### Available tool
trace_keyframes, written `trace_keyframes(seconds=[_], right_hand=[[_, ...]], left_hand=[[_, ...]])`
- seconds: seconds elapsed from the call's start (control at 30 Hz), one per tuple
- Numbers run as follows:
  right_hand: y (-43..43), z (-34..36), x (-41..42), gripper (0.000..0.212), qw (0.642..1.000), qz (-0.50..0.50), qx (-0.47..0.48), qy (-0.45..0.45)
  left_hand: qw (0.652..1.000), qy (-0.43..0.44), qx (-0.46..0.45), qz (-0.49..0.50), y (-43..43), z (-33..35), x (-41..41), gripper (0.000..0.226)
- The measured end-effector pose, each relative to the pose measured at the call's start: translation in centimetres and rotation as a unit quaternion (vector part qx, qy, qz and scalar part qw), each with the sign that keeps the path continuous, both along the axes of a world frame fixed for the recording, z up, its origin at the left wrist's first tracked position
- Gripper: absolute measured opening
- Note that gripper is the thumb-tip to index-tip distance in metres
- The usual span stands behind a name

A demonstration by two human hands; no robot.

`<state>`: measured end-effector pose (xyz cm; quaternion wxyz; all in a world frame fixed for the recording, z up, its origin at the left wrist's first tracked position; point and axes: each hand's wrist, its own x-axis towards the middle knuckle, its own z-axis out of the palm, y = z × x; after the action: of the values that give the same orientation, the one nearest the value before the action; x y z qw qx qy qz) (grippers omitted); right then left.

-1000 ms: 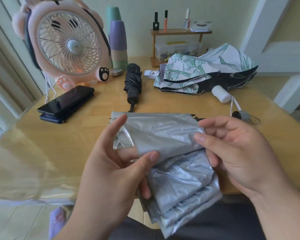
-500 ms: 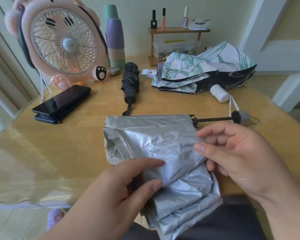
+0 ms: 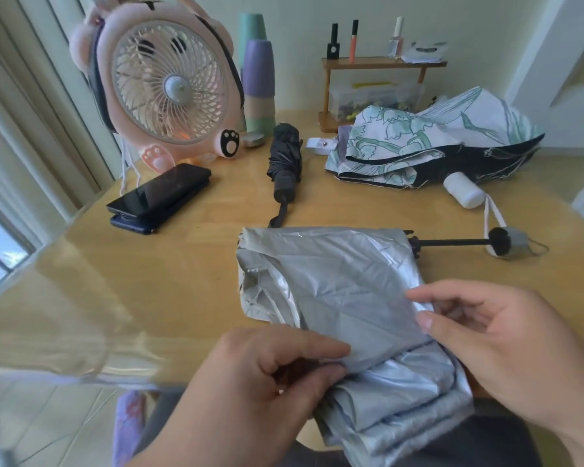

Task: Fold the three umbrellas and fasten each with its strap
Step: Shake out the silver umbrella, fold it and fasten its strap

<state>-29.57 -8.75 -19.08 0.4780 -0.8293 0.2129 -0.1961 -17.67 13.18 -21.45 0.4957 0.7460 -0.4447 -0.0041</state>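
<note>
the silver umbrella (image 3: pixel 334 291) lies at the near edge of the table (image 3: pixel 149 281), canopy loose in flat folds, shaft pointing right. the left hand (image 3: pixel 260 382) pinches a fold between thumb and curled fingers; the right hand (image 3: pixel 506 348) seems to pinch the fabric's right edge likewise. farther back lie a rolled black umbrella (image 3: pixel 285 156) and a floral umbrella (image 3: pixel 418 139), unfolded.

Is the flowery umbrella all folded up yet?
No, the flowery umbrella lies loose and crumpled on the table, and its white strap is unfastened.
</note>
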Motion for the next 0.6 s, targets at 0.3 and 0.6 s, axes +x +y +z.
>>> trace_keyframes(seconds=[0.3, 0.6], right_hand=[[0.5, -0.7, 0.2, 0.047, 0.999, -0.002, -0.041, 0.011], [0.3, -0.4, 0.5, 0.038, 0.99, 0.035, -0.11, 0.078]], left_hand=[[0.982, -0.159, 0.007, 0.099, 1.0, 5.2, 6.7, 0.004], [0.868, -0.235, 0.431, -0.071, -11.2, 6.7, 11.9, 0.05]])
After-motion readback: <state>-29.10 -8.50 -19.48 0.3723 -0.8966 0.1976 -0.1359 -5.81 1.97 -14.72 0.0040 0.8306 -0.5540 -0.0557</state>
